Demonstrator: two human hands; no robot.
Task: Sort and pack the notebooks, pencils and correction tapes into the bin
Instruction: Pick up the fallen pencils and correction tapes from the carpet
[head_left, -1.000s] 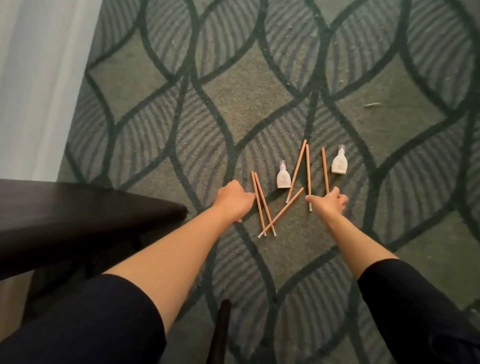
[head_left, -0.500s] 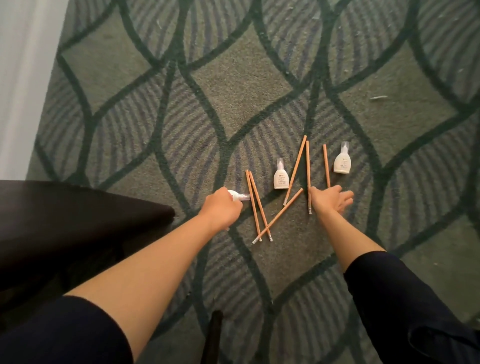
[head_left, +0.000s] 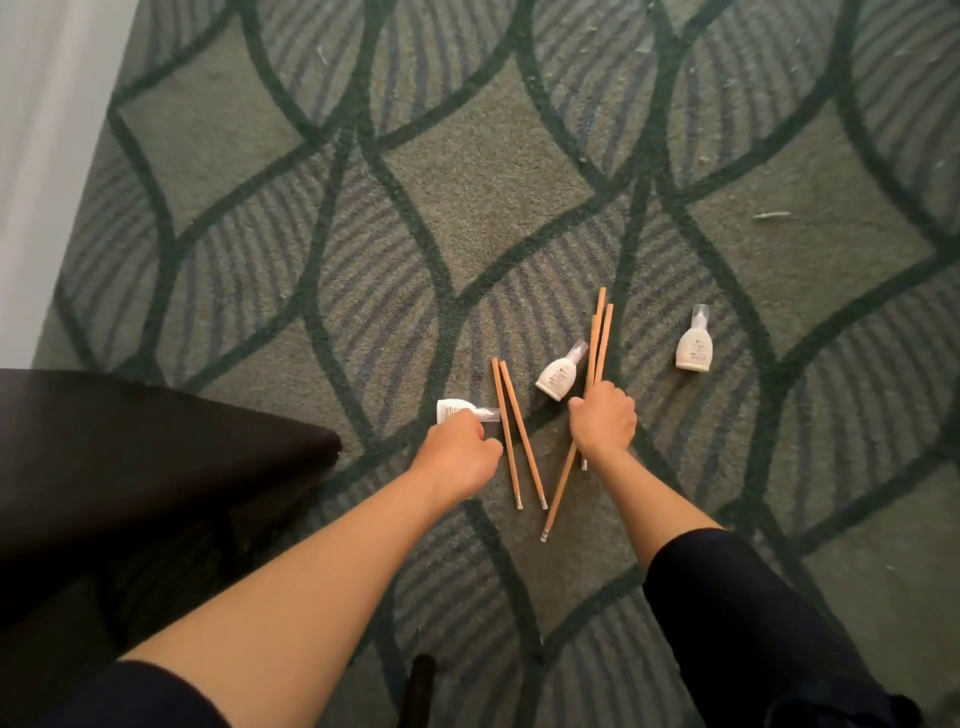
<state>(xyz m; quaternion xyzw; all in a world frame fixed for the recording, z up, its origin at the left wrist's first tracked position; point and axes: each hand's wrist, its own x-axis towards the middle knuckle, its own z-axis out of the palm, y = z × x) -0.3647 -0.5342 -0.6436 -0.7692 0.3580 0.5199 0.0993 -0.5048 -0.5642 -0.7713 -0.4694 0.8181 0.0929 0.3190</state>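
On the patterned carpet my right hand (head_left: 604, 420) grips a bundle of orange pencils (head_left: 600, 338) that stick out past my fist on both sides. Two more pencils (head_left: 514, 431) lie side by side just left of it. My left hand (head_left: 460, 457) holds a white correction tape (head_left: 460, 410) whose clear tip points right. A second correction tape (head_left: 560, 375) lies tilted between the loose pencils and the bundle. A third correction tape (head_left: 694, 348) rests alone further right. No notebooks or bin are in view.
A dark piece of furniture (head_left: 130, 457) fills the lower left, close beside my left arm. A pale wall or curtain (head_left: 47, 156) runs along the left edge. A dark upright object (head_left: 418, 686) stands at the bottom centre. Green carpet (head_left: 467, 182) stretches ahead.
My right hand has closed round several pencils and gathered them into a bundle. The middle correction tape got nudged and now lies tilted. My left hand still holds its correction tape.
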